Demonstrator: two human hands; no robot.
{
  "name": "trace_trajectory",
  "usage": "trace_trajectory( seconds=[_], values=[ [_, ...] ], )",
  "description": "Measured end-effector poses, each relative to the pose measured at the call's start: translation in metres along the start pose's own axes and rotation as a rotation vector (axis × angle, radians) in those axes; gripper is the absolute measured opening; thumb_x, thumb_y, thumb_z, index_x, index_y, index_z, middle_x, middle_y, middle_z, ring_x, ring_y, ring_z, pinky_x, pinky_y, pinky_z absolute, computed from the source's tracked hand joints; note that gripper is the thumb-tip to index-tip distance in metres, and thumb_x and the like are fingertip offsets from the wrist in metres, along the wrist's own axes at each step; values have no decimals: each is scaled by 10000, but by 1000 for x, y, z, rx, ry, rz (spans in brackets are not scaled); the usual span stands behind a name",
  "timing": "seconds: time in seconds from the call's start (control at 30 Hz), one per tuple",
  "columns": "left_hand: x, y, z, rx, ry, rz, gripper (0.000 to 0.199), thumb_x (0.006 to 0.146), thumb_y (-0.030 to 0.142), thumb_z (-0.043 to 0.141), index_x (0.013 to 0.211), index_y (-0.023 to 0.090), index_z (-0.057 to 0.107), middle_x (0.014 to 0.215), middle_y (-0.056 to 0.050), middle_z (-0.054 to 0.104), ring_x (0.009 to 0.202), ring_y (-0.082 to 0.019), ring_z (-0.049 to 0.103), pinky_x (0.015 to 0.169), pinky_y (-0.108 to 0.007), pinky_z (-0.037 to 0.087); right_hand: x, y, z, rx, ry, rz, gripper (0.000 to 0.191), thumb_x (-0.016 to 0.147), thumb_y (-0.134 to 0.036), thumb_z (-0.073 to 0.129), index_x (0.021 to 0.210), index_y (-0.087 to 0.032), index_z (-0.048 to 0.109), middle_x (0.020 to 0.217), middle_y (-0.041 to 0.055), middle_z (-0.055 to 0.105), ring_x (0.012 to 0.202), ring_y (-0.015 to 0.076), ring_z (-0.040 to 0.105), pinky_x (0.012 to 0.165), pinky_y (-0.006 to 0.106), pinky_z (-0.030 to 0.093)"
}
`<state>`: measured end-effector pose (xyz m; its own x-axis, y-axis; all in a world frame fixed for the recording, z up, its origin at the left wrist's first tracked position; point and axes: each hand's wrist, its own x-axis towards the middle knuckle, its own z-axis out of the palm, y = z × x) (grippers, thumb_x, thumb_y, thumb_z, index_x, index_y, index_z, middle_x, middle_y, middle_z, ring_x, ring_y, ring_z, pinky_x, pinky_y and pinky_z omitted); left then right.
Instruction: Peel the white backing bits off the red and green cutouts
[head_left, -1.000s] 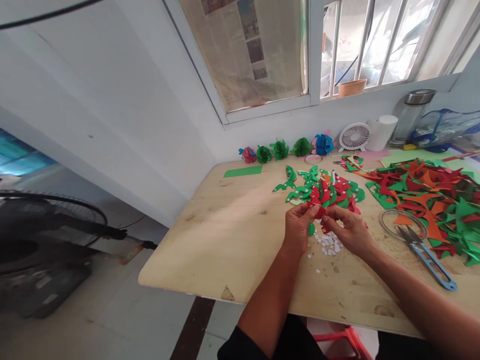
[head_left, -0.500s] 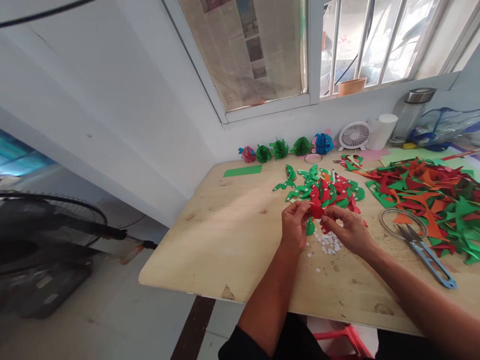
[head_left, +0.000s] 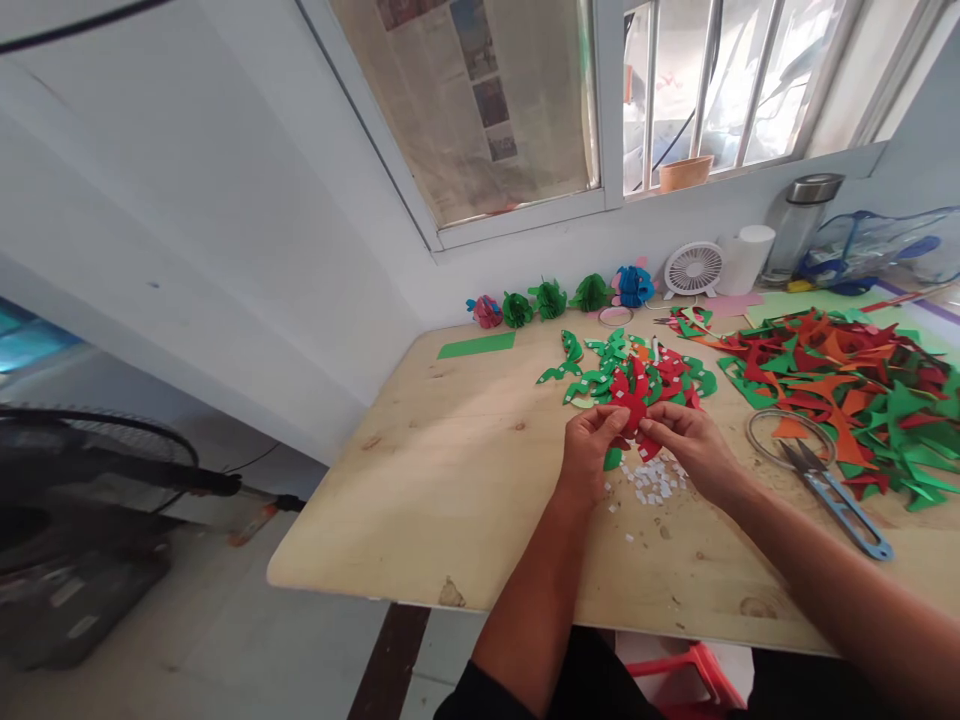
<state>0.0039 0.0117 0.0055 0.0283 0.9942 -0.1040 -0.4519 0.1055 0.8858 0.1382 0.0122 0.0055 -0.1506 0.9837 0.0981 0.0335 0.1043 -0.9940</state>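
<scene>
head-worn view | faces forward, down | hands within arm's reach

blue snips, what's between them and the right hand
In the head view: bare table, then part of the metal ring, between right hand and blue snips.

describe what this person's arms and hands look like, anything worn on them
The left hand and right hand are gloveless, with no watch visible. A black sleeve ends around the left elbow; the right arm's sleeve is out of view.

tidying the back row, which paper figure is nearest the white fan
The blue one, at the row's right end beside the fan; the green ones and pink one stand farther left.
</scene>
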Motion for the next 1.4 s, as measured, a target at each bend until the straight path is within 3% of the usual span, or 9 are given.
trace_trajectory(
  seconds=[0.17, 0.33, 0.6, 0.97, 1.2, 1.4],
  values=[
    [2, -3, 0, 53, 68, 68, 247, 571, 330, 750, 632, 127, 621, 521, 10, 584, 484, -84, 521, 505, -212, 412, 0, -3, 4, 136, 8, 102, 349, 650, -490, 675, 747, -167, 584, 625, 7, 603, 562, 123, 514, 531, 255, 401],
    [2, 0, 1, 63, 172, 122, 240, 577, 324, 738, 614, 130, 601, 493, 20, 572, 457, -73, 502, 493, -201, 407, 0, -4, 4, 45, -14, 105, 345, 658, -492, 659, 733, -163, 585, 567, -16, 550, 527, 106, 474, 482, 232, 349],
    [1, 0, 2, 145, 208, 199, 207, 599, 293, 715, 607, 139, 577, 466, 36, 551, 422, -63, 473, 472, -192, 398, 2, 6, 3, -41, -53, 55, 347, 724, -512, 587, 727, -165, 586, 617, 13, 587, 554, 122, 500, 481, 234, 360],
    [-1, -2, 3, 127, 142, 113, 201, 607, 285, 710, 677, 132, 600, 510, 6, 603, 448, -86, 532, 485, -203, 424, 3, 12, 0, -304, -78, -91, 291, 838, -396, 452, 642, -185, 499, 550, -20, 516, 496, 109, 427, 459, 237, 291],
    [2, -4, -1, 115, 71, 49, 279, 553, 310, 756, 713, 127, 618, 530, 4, 613, 459, -96, 547, 499, -225, 440, 3, 17, 0, -273, -74, -81, 270, 837, -385, 466, 631, -211, 461, 579, -10, 538, 545, 135, 490, 504, 248, 361],
    [3, -3, -2, 68, 83, 42, 270, 561, 300, 753, 699, 128, 599, 529, 6, 615, 473, -92, 556, 510, -215, 438, 3, 17, -1, -296, -94, -82, 254, 850, -379, 460, 670, -201, 478, 574, -23, 502, 532, 118, 460, 484, 236, 342]
  ],
)
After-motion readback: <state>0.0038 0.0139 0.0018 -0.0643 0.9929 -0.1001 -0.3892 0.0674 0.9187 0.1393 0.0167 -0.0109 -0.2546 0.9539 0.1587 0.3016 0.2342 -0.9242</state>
